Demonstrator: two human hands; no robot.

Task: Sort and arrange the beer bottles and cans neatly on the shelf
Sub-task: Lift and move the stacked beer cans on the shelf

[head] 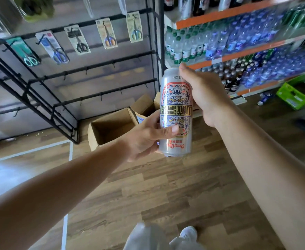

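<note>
A tall silver beer can (176, 107) with a red, blue and yellow pattern is held upside down in front of me, its lettering inverted. My left hand (144, 138) grips its lower part, thumb across the front. My right hand (204, 94) wraps the upper part from the right. The shelf (238, 15) with orange edge strips stands at the upper right, holding brown beer bottles (233, 78) on a lower level and cans and bottles (188, 6) on the top level.
Water bottles (180, 46) and blue shrink-wrapped packs (247, 35) fill the middle shelves. Open cardboard boxes (112, 127) sit on the wood floor below the can. A black wire rack (66, 73) with hanging scissors stands left. A green carton (296, 94) lies at right.
</note>
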